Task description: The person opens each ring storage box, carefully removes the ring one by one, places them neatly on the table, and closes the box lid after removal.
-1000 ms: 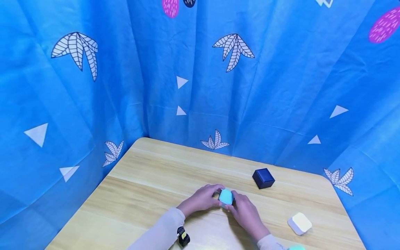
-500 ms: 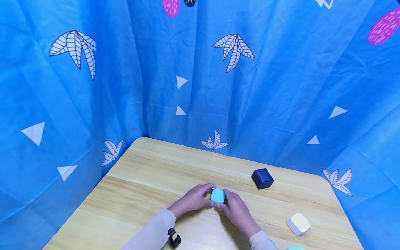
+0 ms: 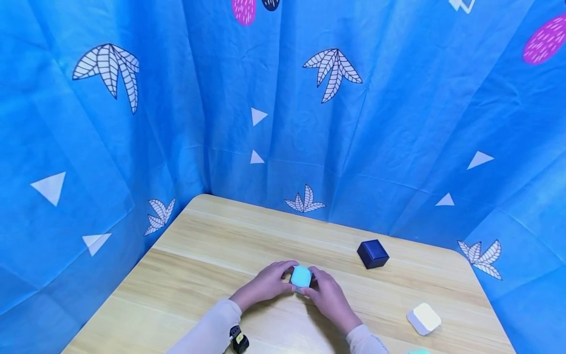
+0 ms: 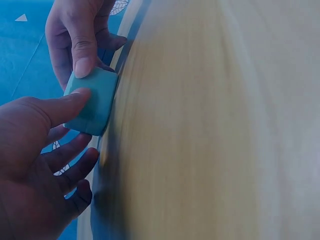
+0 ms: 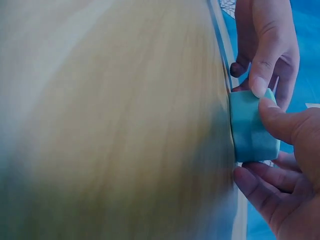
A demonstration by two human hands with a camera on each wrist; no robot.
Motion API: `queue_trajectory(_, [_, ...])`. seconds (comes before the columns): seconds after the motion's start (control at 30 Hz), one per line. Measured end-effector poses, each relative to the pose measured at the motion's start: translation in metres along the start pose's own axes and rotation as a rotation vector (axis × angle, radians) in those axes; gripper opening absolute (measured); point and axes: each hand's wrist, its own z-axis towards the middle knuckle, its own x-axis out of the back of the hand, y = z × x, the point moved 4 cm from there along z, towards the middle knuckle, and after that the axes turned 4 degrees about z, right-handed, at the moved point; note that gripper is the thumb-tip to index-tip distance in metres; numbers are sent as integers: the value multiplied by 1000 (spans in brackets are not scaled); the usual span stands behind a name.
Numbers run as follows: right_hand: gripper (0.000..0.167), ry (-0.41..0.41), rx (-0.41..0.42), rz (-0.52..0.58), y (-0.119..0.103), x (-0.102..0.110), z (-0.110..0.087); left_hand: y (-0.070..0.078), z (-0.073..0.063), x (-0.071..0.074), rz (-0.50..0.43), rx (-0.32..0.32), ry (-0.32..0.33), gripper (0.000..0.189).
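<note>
A small turquoise block with rounded corners sits between my two hands over the middle of the table. My left hand pinches its left side; in the left wrist view the thumb lies on the near face of the block and the other fingers spread beneath and behind. From the right, my right hand pinches it too. The right wrist view has that thumb on the face of the block, with the left hand gripping the opposite end. The block's far side is hidden by fingers.
A dark navy box stands toward the back right of the wooden table. Nearer, at the right, lies a white rounded block. Part of a mint-green thing shows at the bottom edge. A blue patterned curtain hangs behind the table.
Both hands have moved left across the table together with the turquoise block, keeping their pinch on it. The navy box and the white block stay in place.
</note>
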Motion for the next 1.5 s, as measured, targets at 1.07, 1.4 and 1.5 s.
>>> queue_trajectory(1.07, [64,-39,49,-35,-28,-32,24,-35,-23,27,-178,21,32,61])
queue_trajectory(1.4, [63,-44,54,-66,-36,-39,31,-42,-27,35,-144,43,45,60])
queue_trajectory(1.5, [64,-46,59,-67,-38,-41,33,-42,-28,37,-134,38,54,61])
